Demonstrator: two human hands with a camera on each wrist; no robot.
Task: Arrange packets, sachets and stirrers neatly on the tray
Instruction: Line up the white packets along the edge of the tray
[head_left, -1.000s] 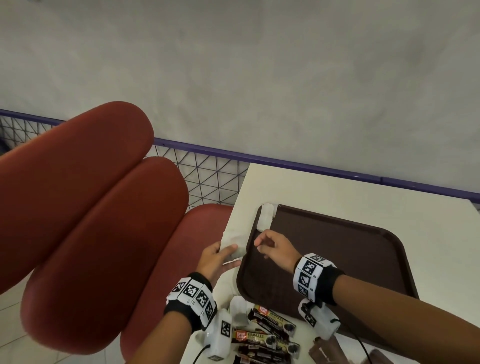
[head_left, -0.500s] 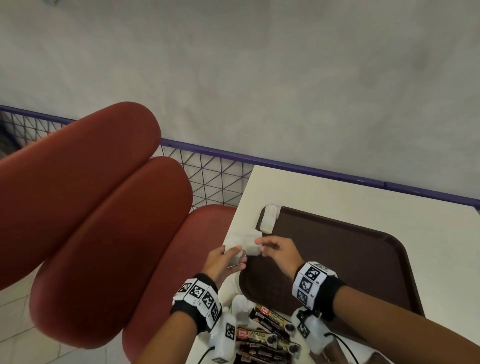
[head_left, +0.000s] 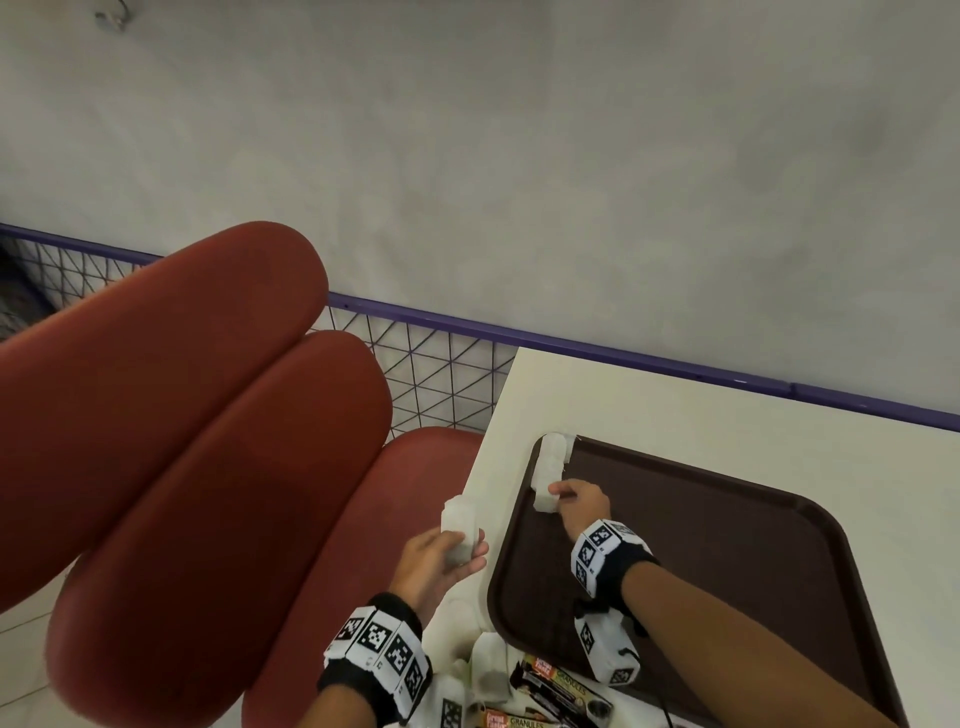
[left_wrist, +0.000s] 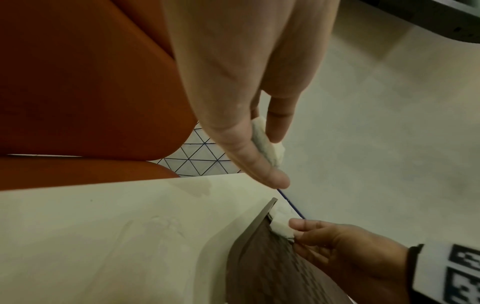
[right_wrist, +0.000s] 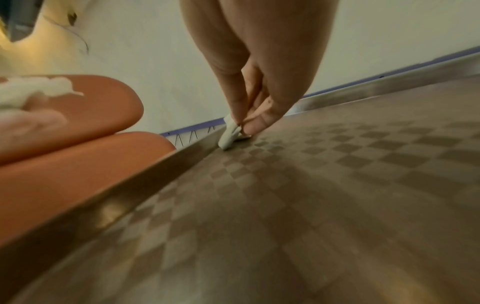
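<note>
1. Since half a second ago the right hand (head_left: 581, 503) has carried its white sachet (head_left: 545, 500) away from the left hand and onto the brown tray (head_left: 727, 525), where it now touches the tray floor at the left rim.
2. Thumb and forefinger of that hand pinch the sachet's edge, as the right wrist view shows; the sachet (right_wrist: 229, 133) stands tilted against the inside of the rim.
3. Just beyond it, a second white sachet (head_left: 552, 454) lies at the tray's far left corner, where it lay a second ago; the two look end to end, though I cannot tell whether they touch.
4. Meanwhile the left hand (head_left: 434, 561) has stayed off the table's left edge, over the red seat, and holds a small stack of white sachets (head_left: 460, 522) between thumb and fingers.
5. In the left wrist view the stack (left_wrist: 266, 142) is squeezed between the thumb and a curled finger.
6. Near the bottom edge, brown coffee packets (head_left: 558, 691) and more white sachets (head_left: 488, 667) lie loose on the white table (head_left: 675, 400), just outside the tray's near rim.
7. Red seat cushions (head_left: 208, 415) fill the left side, with a purple wire railing (head_left: 441, 369) behind them and a grey wall beyond.
</note>
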